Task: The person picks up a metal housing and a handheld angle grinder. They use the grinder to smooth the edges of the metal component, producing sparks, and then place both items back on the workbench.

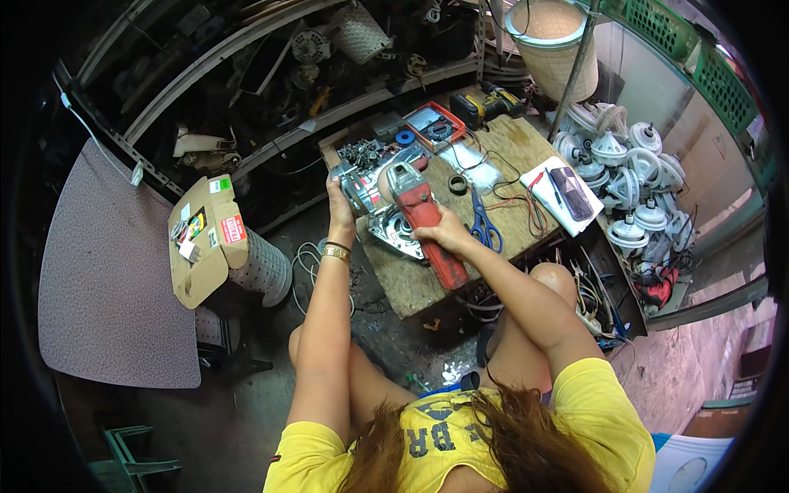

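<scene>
The red angle grinder (421, 215) is the reference for all positions. It is tilted over the wooden workbench (526, 150), head pointing away from the person. The right hand (449, 233) is wrapped around the grinder body, fingers closed. The left hand (340, 210), left of the grinder, grips the outer edge of a silver metal housing (355, 192), located just beside the grinder head. The disc side appears to face the housing; contact cannot be confirmed from this angle.

A cut-out metal plate (398, 235) lies to the left of the grinder body, nearer the person than the housing. Blue-handled scissors (483, 230) and a dark tape roll (458, 185) lie to the right of the grinder. Beyond its head are an orange-edged case (436, 123) and, farther right, a yellow-and-black drill (486, 106). A phone (570, 194) lies well to the right.
</scene>
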Demonstrator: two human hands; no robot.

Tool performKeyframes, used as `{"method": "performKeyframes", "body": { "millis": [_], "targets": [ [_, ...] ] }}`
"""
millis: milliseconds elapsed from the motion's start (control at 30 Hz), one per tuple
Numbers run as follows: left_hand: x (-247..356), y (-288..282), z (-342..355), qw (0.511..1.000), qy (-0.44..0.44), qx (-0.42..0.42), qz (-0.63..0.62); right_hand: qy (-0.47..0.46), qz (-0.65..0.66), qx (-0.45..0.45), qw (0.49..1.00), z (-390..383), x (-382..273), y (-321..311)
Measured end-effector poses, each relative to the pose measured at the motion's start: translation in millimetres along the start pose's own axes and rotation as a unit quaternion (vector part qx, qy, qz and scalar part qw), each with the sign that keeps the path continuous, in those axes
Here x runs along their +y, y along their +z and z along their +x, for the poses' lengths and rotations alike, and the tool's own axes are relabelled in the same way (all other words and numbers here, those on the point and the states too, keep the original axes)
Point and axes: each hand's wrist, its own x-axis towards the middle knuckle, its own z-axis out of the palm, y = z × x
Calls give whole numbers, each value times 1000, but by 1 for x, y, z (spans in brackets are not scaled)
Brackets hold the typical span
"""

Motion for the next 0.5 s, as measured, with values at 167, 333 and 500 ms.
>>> {"method": "performKeyframes", "body": {
  "millis": [167,333,500],
  "targets": [
    [-24,-4,10,999,33,13,-21,-20,-35,23,999,4,2,5],
    [-40,-19,21,998,52,12,-21,-21,-36,18,999,6,-7,12],
    [-38,1,7,997,71,-4,-16,-27,-28,37,999,11,8,3]
  ]
}}
